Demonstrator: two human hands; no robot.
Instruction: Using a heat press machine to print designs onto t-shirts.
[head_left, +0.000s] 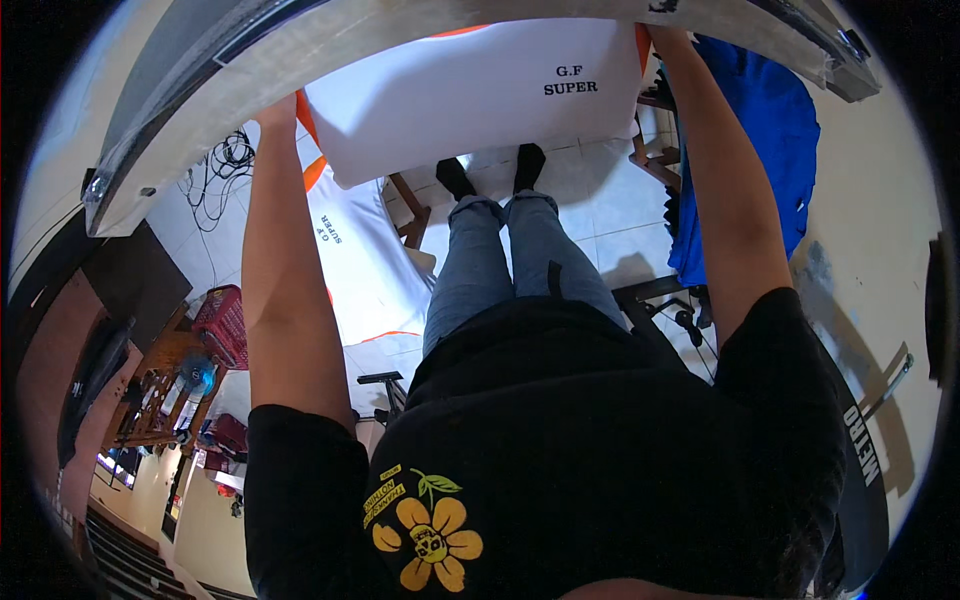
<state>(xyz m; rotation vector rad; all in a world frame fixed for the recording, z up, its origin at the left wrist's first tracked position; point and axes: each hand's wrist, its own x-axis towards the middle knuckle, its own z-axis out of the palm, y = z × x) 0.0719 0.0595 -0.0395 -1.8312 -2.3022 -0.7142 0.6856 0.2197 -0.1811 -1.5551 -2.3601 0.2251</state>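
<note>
A white cloth with orange edges and dark lettering hangs stretched between my two raised hands. At its left orange edge is my left hand, closed on the cloth, though its fingers are mostly hidden behind the pale curved edge. My right hand grips the cloth by the upper right corner; that same edge covers most of it. A second white cloth, also lettered and trimmed in orange, lies lower down beside my left leg.
A pale bar-like edge arches across the top. Blue fabric hangs at right, by wooden legs. Black cables lie coiled on the tiled floor at left, near a red plastic basket. A dark metal frame stands beside me.
</note>
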